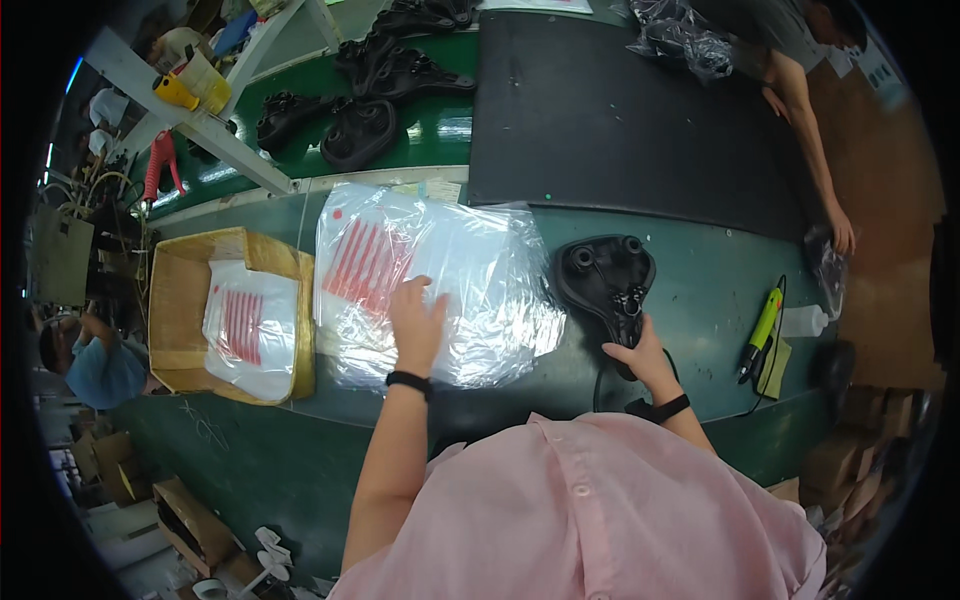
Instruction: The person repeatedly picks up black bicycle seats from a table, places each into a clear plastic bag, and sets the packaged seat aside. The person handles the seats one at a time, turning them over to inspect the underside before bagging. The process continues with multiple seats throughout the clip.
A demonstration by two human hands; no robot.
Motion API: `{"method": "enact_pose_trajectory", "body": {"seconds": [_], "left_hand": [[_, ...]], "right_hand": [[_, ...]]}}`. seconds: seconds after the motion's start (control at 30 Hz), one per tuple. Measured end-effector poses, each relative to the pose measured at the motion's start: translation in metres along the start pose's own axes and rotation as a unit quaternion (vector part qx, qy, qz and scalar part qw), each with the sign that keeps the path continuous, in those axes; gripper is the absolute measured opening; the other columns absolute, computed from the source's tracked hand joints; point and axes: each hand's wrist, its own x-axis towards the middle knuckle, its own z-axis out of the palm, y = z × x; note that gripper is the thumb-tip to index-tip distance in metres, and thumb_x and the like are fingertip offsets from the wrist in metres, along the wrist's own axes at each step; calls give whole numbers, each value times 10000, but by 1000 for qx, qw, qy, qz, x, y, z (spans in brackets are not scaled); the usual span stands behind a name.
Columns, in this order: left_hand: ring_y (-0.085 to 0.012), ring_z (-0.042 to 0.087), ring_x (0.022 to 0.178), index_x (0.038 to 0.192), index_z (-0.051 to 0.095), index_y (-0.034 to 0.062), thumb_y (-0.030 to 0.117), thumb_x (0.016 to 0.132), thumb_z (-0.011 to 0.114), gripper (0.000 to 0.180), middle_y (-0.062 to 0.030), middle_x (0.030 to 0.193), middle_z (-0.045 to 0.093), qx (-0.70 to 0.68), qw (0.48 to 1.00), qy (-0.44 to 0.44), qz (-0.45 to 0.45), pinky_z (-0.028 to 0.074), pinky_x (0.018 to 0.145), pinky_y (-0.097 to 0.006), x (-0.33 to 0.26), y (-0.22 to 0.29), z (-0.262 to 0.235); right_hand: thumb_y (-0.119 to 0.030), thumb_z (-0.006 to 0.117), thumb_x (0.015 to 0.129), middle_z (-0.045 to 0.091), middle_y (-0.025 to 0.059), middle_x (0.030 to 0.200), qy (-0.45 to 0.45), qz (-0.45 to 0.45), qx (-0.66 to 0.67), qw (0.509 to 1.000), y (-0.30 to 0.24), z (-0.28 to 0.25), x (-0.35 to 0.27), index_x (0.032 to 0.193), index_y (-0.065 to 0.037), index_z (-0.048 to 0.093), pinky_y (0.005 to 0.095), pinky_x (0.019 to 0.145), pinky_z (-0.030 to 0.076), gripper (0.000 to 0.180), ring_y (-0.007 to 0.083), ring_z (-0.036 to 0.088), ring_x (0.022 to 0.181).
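Note:
My left hand (418,325) lies on a stack of clear plastic bags (480,330) printed with red lines. Its fingers are stretched out and slightly apart, gripping nothing that I can see. To the right of the stack is a black bicycle saddle (605,275), underside up, its wide end pointing away from me. My right hand (650,362) is closed round the narrow nose of this saddle, the thumb on its left side. Part of the nose is hidden by the fingers.
A yellowish box (305,330) holding more printed bags stands left of the stack. Several saddles (360,130) lie beyond on the green surface. A black mat (600,120) covers the far right. A green-yellow tool (765,325) lies right, near a co-worker's hand (840,232) touching plastic.

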Motion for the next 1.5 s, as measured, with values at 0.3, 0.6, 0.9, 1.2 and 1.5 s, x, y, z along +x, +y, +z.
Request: {"method": "enact_pose_trajectory", "body": {"seconds": [0.3, 0.6, 0.9, 1.2, 1.5], "left_hand": [[-196, 588, 646, 861, 567, 11, 130, 899, 581, 126, -84, 715, 613, -101, 989, -44, -102, 449, 584, -351, 16, -30, 26], [-110, 598, 730, 1132, 546, -1, -31, 849, 594, 289, -60, 848, 646, -548, 788, -88, -267, 496, 675, -245, -1, 42, 14], [-145, 609, 853, 1117, 550, 16, 74, 952, 553, 175, -49, 905, 605, -761, 546, 110, -332, 524, 878, -331, -37, -40, -23], [-358, 550, 1074, 1277, 460, 25, 115, 731, 740, 620, -209, 1255, 490, 41, 992, -108, -58, 491, 871, -430, -45, 13, -12], [-329, 602, 912, 1097, 560, 22, 125, 754, 722, 393, -140, 924, 619, -35, 986, -136, -93, 482, 809, -442, -60, 2, 14]], "right_hand": [[-124, 726, 803, 659, 97, 993, -178, 176, 445, 860, -16, 13, 10, 1176, 1, 537, 335, 778, 561, 436, 230, 675, 848], [-98, 693, 835, 620, 28, 1014, -335, 111, 496, 793, -94, 73, 7, 1246, -26, 498, 275, 765, 519, 461, 115, 608, 870], [-34, 751, 742, 632, 83, 1140, -220, 20, 263, 939, -61, 140, 47, 1289, 9, 482, 305, 924, 452, 611, 168, 596, 1019], [-13, 780, 694, 575, 118, 1265, -247, -43, 209, 945, -69, 116, 28, 1354, 9, 434, 304, 1020, 389, 745, 180, 550, 1138], [-83, 803, 675, 287, 229, 1503, -157, -192, -36, 968, -45, 106, 17, 1357, 19, 414, 382, 1125, 252, 792, 323, 259, 1413]]}}
